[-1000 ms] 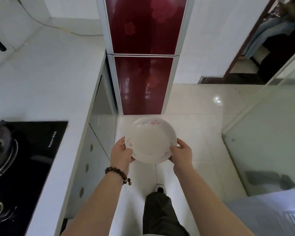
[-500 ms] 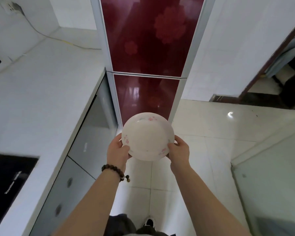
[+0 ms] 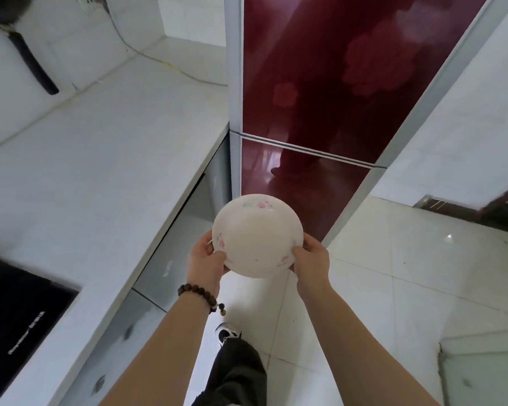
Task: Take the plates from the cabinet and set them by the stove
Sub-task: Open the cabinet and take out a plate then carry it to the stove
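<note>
While the person stands facing the red cabinet (image 3: 320, 92), both hands clasp opposite rims of a white plate (image 3: 257, 235): left hand (image 3: 206, 260), right hand (image 3: 311, 259). Best kept level, carried leftward to the worktop (image 3: 100, 171) beside the stove (image 3: 18, 312).

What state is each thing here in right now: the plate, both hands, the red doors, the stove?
Plate: held in the air over the floor, gripped at both sides.
Left hand: closed on the plate's left rim.
Right hand: closed on the plate's right rim.
Red cabinet doors: both shut.
Stove: only a black corner shows; no flame visible.
White counter: no plate set on it yet.
</note>
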### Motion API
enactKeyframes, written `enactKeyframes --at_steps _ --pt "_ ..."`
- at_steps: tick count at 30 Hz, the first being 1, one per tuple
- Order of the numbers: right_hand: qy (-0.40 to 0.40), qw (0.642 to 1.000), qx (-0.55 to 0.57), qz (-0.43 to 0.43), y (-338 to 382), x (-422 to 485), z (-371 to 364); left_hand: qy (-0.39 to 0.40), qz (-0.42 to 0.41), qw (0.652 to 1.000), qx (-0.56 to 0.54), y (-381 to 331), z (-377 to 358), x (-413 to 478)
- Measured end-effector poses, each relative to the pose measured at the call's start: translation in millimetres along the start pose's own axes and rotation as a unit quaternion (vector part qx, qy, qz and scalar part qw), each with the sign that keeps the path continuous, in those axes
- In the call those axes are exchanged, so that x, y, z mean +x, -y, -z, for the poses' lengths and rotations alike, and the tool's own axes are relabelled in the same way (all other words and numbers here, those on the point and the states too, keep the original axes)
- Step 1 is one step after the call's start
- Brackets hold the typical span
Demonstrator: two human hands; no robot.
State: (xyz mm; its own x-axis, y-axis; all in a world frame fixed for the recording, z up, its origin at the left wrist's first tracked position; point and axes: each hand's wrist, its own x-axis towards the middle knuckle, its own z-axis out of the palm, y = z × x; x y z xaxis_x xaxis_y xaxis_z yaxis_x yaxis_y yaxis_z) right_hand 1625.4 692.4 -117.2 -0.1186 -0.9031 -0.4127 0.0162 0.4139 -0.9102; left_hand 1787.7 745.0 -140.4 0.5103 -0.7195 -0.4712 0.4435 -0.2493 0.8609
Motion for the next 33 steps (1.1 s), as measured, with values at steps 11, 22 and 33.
enactKeyframes --at_steps 11,22,33 --pt "0.114 0.989 -0.081 0.041 60 108 -168 -0.111 -0.044 0.990 -0.073 -95 34 119" --pt "0.266 0.950 -0.140 0.084 74 122 -318 -0.251 -0.079 0.954 -0.140 -151 113 159" --pt "0.433 0.869 -0.224 0.090 62 111 -440 -0.406 -0.100 0.878 -0.233 -163 174 174"
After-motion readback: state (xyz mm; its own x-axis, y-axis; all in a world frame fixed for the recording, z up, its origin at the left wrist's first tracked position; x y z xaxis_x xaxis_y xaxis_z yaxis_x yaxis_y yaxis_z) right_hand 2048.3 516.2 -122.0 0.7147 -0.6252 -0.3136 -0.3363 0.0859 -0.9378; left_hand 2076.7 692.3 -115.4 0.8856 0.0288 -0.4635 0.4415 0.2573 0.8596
